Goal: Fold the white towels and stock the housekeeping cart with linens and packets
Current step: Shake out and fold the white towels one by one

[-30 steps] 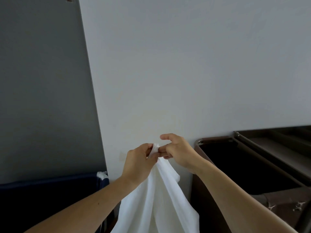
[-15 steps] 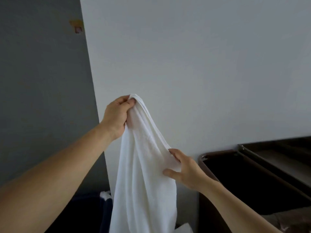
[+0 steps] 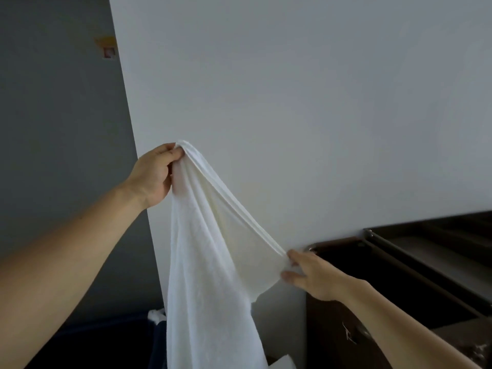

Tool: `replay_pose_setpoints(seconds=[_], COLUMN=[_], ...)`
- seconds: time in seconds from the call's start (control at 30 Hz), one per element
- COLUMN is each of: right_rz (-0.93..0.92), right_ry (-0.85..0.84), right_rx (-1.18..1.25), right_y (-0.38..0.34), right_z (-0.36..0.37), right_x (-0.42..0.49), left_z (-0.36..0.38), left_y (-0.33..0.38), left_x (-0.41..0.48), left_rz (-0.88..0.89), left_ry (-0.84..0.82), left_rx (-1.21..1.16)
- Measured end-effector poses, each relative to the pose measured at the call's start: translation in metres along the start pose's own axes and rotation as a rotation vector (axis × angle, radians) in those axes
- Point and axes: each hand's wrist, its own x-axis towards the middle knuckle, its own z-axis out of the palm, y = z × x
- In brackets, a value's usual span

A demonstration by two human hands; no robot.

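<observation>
Left grip point(image 3: 153, 179) pinching bunched white towel point(image 3: 207, 262), right grip point(image 3: 316, 278) pinching its taut hem

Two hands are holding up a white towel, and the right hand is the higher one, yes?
Not quite: the head view shows the left hand is the higher one holding the white towel; the right hand holds it lower down.

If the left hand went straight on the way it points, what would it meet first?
Probably the white wall; the left hand grips only the white towel, and depth is unclear.
</observation>
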Motion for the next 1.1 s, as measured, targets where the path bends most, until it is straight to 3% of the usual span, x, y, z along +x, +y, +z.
replay_pose_setpoints(seconds=[0.13, 0.27, 0.37, 0.47, 0.57, 0.67, 0.8, 0.87, 0.97, 1.1], right_rz=[-0.008, -0.107, -0.14, -0.114, -0.164, -0.103, -0.06, -0.032, -0.058, -0.161], right_ry=[0.246, 0.545, 0.552, 0.378, 0.53, 0.459, 0.513, 0.447, 0.417, 0.688], right_rx=[0.112, -0.155, -0.13, -0.276, -0.206, -0.233, -0.009, 0.159, 0.39, 0.535], right_y=[-0.02, -0.067, -0.104, -0.131, -0.147, -0.148, -0.138, -0.134, -0.129, -0.134], right_z=[-0.06, -0.145, -0.175, -0.187, -0.199, -0.195, -0.195, -0.197, -0.202, -0.2], right_x=[0.01, 0.023, 0.036, 0.042, 0.045, 0.05, 0.053, 0.052, 0.047, 0.049], left_z=[-0.037, -0.072, -0.088, -0.106, -0.11, -0.114, -0.117, -0.111, -0.095, -0.063], left_y=[-0.007, -0.006, 0.006, 0.005, 0.0, 0.003, 0.01, 0.014, 0.018, 0.038], left_x=[0.003, 0.005, 0.001, -0.009, -0.02, -0.026, -0.024, -0.023, -0.02, -0.009], left_rz=[-0.019, 0.117, 0.123, 0.018, -0.062, -0.137, -0.156, -0.158, -0.11, 0.124], left_ry=[0.193, 0.294, 0.334, 0.277, 0.236, 0.256, 0.141, 0.133, 0.214, 0.47], left_rx=[0.211, 0.859, 1.043, 0.979, 0.621, 0.377, 0.094, -0.007, -0.063, 0.087])
